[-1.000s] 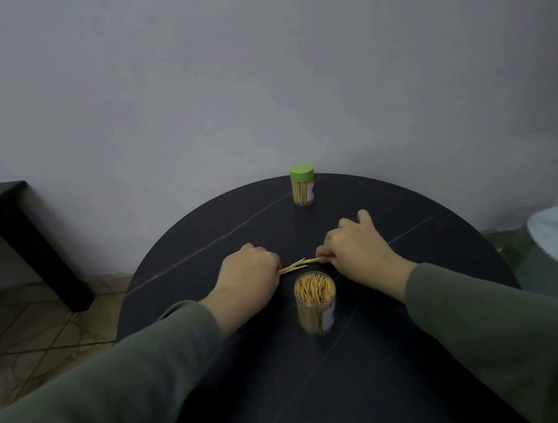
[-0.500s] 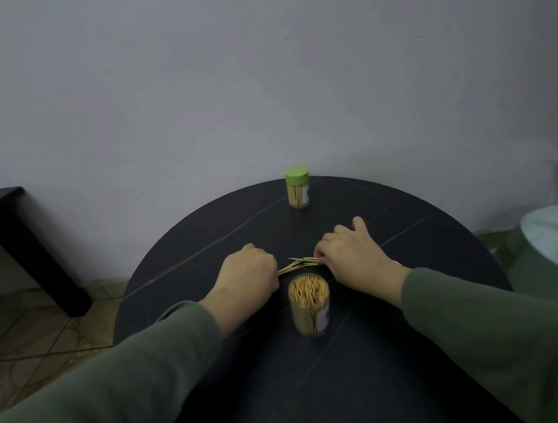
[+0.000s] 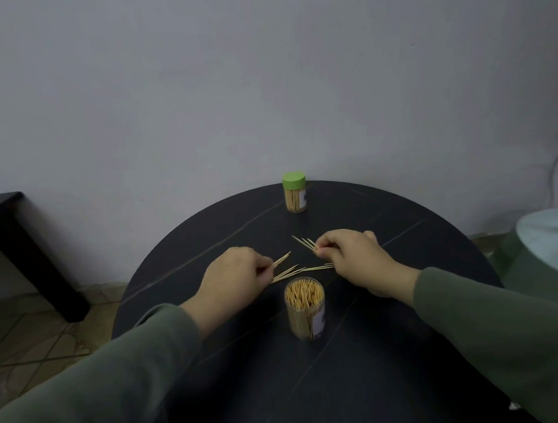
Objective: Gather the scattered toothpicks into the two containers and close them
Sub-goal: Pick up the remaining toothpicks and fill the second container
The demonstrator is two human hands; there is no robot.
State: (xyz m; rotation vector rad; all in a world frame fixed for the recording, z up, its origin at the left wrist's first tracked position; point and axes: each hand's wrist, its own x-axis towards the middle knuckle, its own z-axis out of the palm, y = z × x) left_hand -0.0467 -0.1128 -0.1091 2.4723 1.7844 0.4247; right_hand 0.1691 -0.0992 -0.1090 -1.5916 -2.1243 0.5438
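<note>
An open clear container (image 3: 306,310) full of toothpicks stands upright on the round black table (image 3: 368,355), near me. A second container with a green lid (image 3: 295,192) stands shut at the table's far edge. My left hand (image 3: 232,277) pinches a few toothpicks that stick out to the right. My right hand (image 3: 355,255) pinches several toothpicks that fan out to the upper left. More loose toothpicks (image 3: 296,271) lie on the table between my hands, just behind the open container.
A dark side table (image 3: 6,231) stands at the left over a tiled floor. A pale round object on a green base (image 3: 554,248) sits at the right, close to the table's edge. A grey wall rises right behind the table.
My hands have drawn apart, each lifting a small bunch of toothpicks away from the pile. Some toothpicks stay lying on the table between them.
</note>
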